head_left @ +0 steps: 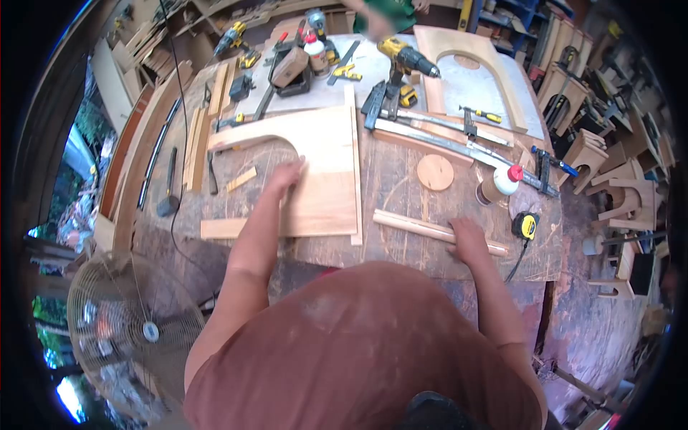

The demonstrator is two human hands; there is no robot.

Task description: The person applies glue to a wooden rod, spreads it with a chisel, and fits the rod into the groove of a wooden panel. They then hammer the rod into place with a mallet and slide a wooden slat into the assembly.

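My left hand (288, 178) is closed on the inner edge of the curved cutout in a pale wooden panel (326, 183), which lies flat on the workbench. A narrow strip (352, 122) runs along the panel's right side. Over to the right, my right hand (468, 240) has its fingers round a long wooden strip (412, 223) near the bench's front edge. A glue bottle with a red cap (507, 179) and a yellow tape measure (527, 226) are beyond and to the right of that hand. Beyond the strip lies a round wooden disc (435, 172).
Bar clamps (494, 154) stretch across the bench's right side. A yellow drill (405, 57) stands behind the panel. A hammer (169, 193) lies at left, above a floor fan (136, 322). Another person in green (394, 14) is at the far side.
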